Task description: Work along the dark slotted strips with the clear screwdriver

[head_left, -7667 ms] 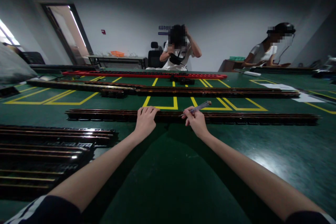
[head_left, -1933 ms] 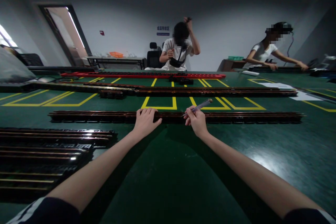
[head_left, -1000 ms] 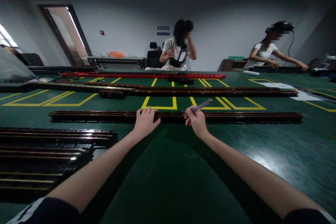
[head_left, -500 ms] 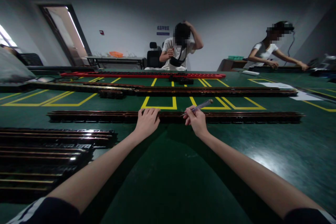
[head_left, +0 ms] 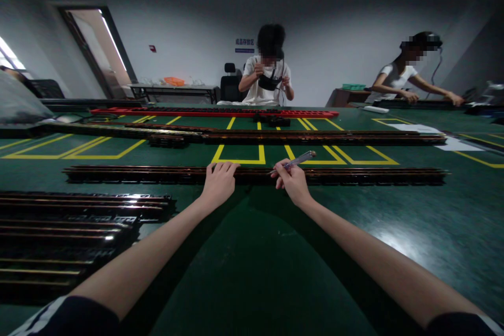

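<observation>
Gripping pen (head_left: 296,160), right hand (head_left: 292,184)

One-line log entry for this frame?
left hand: flat on long dark rail | right hand: holds pen-like tool, tip at rail | green table

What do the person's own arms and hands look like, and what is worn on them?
Both forearms are bare from the upper arm down. The left hand and right hand wear no gloves, and no rings or watch can be seen. At the bottom corners, short dark sleeves show; the left sleeve has white stripes.
</observation>
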